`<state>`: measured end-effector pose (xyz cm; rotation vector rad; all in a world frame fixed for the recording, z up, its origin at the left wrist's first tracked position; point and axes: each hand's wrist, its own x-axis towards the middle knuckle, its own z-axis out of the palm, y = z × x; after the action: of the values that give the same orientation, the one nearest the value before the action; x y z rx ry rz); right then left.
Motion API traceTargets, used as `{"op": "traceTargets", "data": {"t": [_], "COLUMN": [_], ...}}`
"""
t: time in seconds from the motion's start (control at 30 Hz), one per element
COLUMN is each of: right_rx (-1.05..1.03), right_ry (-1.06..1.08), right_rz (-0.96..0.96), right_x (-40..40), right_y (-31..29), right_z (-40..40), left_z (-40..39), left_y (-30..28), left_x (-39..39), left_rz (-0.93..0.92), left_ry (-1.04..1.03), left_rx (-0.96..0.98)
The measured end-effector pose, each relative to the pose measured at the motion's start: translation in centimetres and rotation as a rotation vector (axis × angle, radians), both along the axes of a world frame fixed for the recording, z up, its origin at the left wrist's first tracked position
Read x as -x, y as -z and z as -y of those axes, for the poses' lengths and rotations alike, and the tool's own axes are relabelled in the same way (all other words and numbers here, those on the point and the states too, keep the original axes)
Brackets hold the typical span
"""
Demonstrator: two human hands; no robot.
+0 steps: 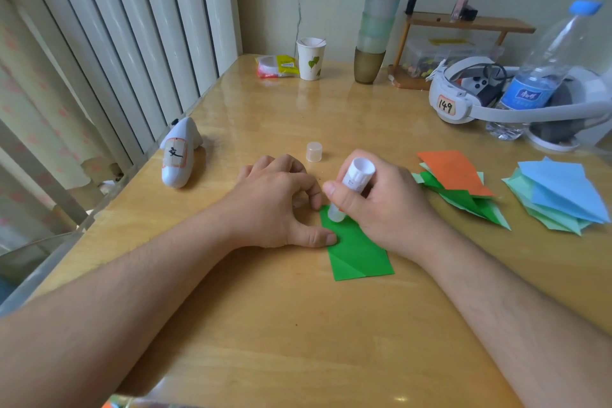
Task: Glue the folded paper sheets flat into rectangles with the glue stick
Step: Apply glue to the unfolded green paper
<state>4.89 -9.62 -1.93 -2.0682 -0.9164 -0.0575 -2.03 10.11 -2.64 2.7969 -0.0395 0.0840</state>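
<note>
Green folded sheet [359,253] lay flat on wooden table [265,325], nearest the person. Left hand [278,205] pressed its left edge w/ thumb, other fingers curled down at top corner. Right hand [381,205] was wrapped round glue stick [351,187], tilted, tip touching sheet's upper end. Just beyond hands stood clear cap [314,151]. To the right, well apart: orange-topped paper pile [453,175], then blue-topped pile [559,189]. Far back: paper cup [310,58], water bottle [543,69].
</note>
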Motion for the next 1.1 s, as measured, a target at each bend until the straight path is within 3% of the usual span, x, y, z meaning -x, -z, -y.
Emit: {"op": "traceTargets", "data": {"t": [0.43, 0.6, 0.8, 1.0, 1.1], "right_rx": [0.114, 0.065, -0.143, -0.092, -0.053], "right_ry": [0.025, 0.047, 0.181, 0.068, 0.011], "right_rz": [-0.066, -0.053, -0.041, -0.012, -0.021], "right_x": [-1.9, -2.2, -1.9, -0.5, -0.1], "right_y": [0.3, 0.4, -0.2, -0.2, 0.2], "right_z": [2.6, 3.2, 2.6, 1.1, 0.7], "left_z": [-0.2, -0.2, -0.1, -0.3, -0.9], "left_y": [0.0, 0.2, -0.3, -0.3, -0.7], "left_x": [0.1, 0.2, 0.1, 0.2, 0.1], "left_rz": [-0.01, -0.004, -0.034, -0.057, -0.043], "left_ry": [0.005, 0.001, 0.005, 0.019, 0.02], "left_rx": [0.012, 0.028, 0.01, 0.04, 0.149]}}
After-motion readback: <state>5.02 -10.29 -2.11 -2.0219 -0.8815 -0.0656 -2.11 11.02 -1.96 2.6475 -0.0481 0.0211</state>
